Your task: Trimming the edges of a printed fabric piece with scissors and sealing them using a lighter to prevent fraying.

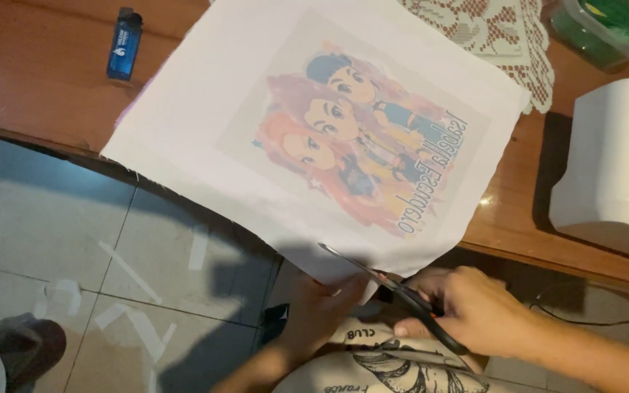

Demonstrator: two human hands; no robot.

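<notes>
So we've got a big white fabric sheet with a colourful cartoon print of three characters (314, 138) lying on the reddish-brown wooden table (45, 80), and its lower part hangs off the table's near edge over the grey tiled floor (52, 218). Our right hand (475, 309) has its fingers closed around the black handles of a pair of scissors (394, 291), with the blades opened a little and the tips poking into the overhanging bottom edge of the sheet. Our left hand (322, 306) sits just under that same edge with the fingers curled together, pinching the cloth right beside the blades. Up at the far left corner of the table there's a small blue lighter (124, 44), lying well apart from the sheet's edge. Along the far edge a cream lace doily (489, 33) peeks out from under the sheet's top corner, and a clear plastic box with green stuff inside (606, 29) sits at the far right corner. A white boxy appliance (613, 160) takes up the right end of the table. Down on the floor, thin white strips of trimmed cloth (132, 291) are scattered below the near edge.
</notes>
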